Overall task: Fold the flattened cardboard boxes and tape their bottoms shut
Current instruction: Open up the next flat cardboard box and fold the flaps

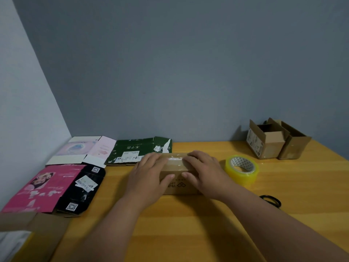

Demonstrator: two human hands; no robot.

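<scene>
Here, a small brown cardboard box (177, 178) sits mid-tabletop (188, 233), a yellow wood surface set into a grey-walled corner. The left hand (149, 174) and right hand (204, 173) lie flat on top, fingers straight, pressing clear tape. A tape roll (241, 170) stands just right; flattened boxes (79, 176) line the left edge.

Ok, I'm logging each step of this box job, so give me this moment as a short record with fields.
box in work: small brown cardboard box, folded, mid-table
left hand: left hand lies flat on the box's left end, fingers straight
right hand: right hand lies flat on its right end
tape: clear strip along the top seam between the hands
tape roll: yellowish tape roll, right of the box
finished: two open brown boxes, far right
waiting: flattened printed boxes, left
scissors: black scissors, near right
</scene>
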